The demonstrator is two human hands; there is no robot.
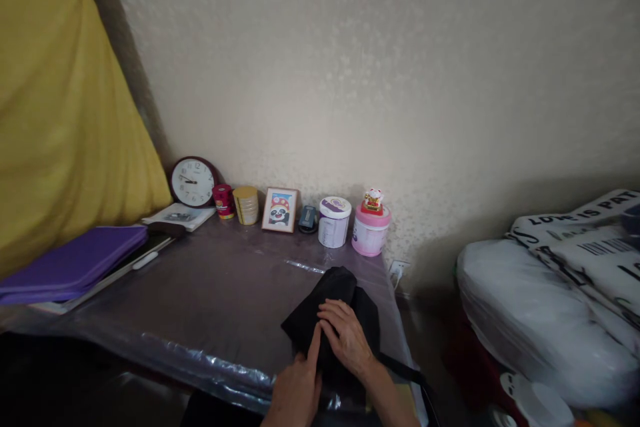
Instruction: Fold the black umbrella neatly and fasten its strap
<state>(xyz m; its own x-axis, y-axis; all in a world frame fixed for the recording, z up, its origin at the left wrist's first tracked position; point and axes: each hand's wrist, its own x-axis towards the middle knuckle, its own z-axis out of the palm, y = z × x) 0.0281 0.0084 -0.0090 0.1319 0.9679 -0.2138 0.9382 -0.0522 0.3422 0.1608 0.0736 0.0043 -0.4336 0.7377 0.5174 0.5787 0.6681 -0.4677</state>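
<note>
Desk [210, 293] plastic-covered. Right hand [346, 335] flat on black cloth [320, 290]; left hand [300, 377] pointing, grip unclear. Press evenly.

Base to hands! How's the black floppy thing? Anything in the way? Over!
Left hand: touching black cloth. Right hand: fingers resting on it. Cloth: lying on table. Nothing seen in the way; white tub, pink tub stand behind.

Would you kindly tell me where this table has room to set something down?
The widest open patch lies between the purple item and the black fabric, in front of the picture frame. It's crowded along the wall, from clock to pink tub.
</note>
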